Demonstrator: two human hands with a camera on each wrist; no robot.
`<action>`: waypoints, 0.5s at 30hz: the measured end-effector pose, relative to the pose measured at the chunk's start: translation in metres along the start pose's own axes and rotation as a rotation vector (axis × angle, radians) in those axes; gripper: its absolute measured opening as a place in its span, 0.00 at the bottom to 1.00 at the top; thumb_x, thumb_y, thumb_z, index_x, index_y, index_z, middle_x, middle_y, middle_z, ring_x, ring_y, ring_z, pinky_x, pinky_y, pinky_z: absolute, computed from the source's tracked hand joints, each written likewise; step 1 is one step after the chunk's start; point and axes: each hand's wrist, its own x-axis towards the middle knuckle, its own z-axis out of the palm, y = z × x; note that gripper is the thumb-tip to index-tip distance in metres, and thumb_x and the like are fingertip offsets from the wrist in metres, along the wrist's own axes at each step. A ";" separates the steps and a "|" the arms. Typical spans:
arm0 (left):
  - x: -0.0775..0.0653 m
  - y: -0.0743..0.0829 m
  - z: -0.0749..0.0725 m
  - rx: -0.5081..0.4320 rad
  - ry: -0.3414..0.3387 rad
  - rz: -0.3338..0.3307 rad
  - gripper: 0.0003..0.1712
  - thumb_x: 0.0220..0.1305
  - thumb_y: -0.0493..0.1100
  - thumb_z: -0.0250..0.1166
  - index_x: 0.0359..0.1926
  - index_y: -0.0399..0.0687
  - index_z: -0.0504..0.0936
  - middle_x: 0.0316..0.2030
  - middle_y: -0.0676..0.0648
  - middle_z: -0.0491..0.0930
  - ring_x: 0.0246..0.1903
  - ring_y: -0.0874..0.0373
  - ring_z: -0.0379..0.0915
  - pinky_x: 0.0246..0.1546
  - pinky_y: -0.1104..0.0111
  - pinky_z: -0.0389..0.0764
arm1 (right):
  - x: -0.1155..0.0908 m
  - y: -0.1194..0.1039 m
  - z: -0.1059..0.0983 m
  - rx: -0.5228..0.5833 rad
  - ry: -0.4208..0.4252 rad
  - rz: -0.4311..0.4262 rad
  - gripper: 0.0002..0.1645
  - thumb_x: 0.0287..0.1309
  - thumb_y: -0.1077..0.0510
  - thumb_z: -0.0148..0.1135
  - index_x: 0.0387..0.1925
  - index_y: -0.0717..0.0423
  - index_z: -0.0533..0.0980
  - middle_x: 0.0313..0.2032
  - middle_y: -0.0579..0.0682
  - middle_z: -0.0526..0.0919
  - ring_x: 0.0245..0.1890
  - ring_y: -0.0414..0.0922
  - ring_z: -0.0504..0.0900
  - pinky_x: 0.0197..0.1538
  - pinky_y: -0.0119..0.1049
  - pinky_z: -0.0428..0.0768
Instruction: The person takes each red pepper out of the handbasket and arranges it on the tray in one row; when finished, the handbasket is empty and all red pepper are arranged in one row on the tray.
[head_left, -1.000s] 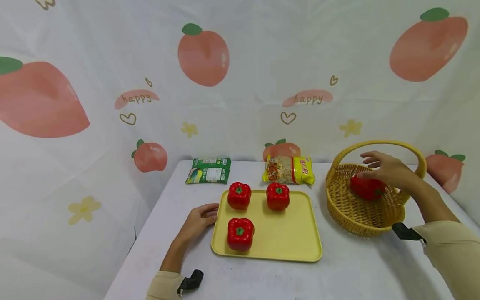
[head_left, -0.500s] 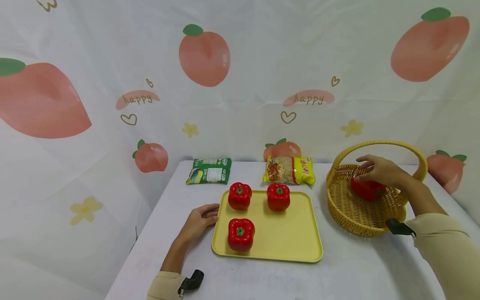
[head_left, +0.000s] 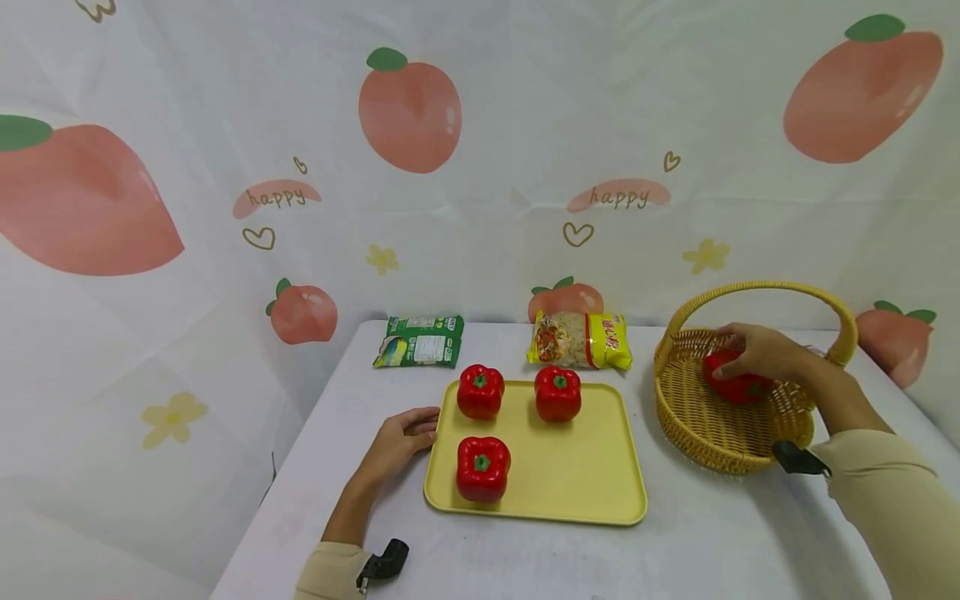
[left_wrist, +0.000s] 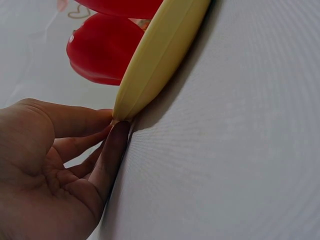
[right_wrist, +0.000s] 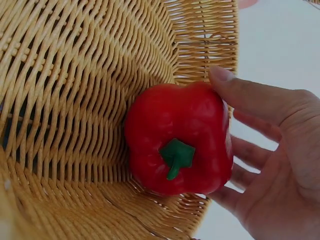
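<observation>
In the head view, my left hand (head_left: pixel 401 446) is at the left edge of a yellow tray (head_left: pixel 573 475). Up close in the left wrist view, the thumb and fingertips meet at the tray's rim (left_wrist: pixel 150 65) and pinch it. On the tray stand three red bell peppers (head_left: pixel 483 468) with green stems. Over at the right, my right hand (head_left: pixel 765 354) reaches into a wicker basket (head_left: pixel 690 425) and grips another red bell pepper (right_wrist: pixel 175 135) lying inside. Its thumb lies on the pepper's side, with the other fingers partly hidden behind it.
A green snack packet (head_left: pixel 420 342) lies at the back left of the white table. Behind the tray is a yellow, part-clear food bag (head_left: pixel 579 340). The basket's tall handle (head_left: pixel 750 287) arches over the right hand. A fruit-printed cloth (head_left: pixel 480 225) hangs behind everything.
My right hand has lowered inside the basket, its raised fingers coming down around the bell pepper. The left hand and the tray have stayed where they were.
</observation>
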 end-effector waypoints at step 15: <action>0.000 0.000 0.000 0.010 0.003 -0.011 0.24 0.73 0.33 0.64 0.68 0.36 0.79 0.59 0.40 0.85 0.59 0.46 0.83 0.62 0.58 0.84 | 0.000 0.003 0.000 -0.064 -0.046 0.065 0.58 0.64 0.43 0.73 0.73 0.81 0.56 0.63 0.87 0.65 0.59 0.79 0.74 0.52 0.64 0.86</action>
